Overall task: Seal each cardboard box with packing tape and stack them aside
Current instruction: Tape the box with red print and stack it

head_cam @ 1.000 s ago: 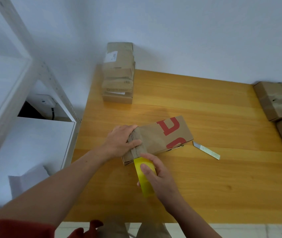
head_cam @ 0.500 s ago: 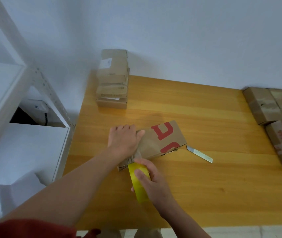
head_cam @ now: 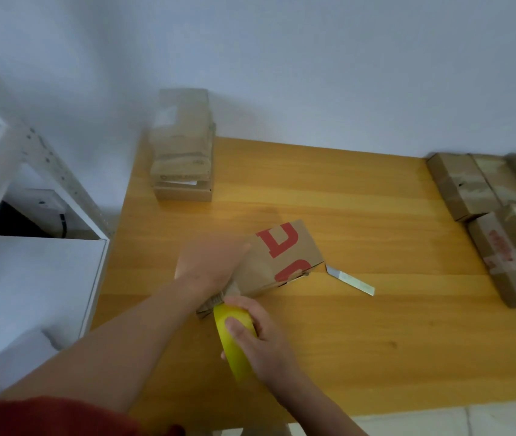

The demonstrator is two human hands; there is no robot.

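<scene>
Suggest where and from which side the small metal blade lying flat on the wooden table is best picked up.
Probably at the blunt squared end of the flat metal blade, coming from above on the right. Its pointed tip lies next to the brown cardboard box with red print, so that end looks crowded and sharper. It lies flat on the wooden table, so a pinch across its long edges suits.

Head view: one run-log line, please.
left hand pressing box | right hand gripping tape roll at box end | blade beside

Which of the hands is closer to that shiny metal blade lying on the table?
The right. The right hand holds the yellow tape roll, below and left of the blade. The left hand presses the box, farther left.
</scene>
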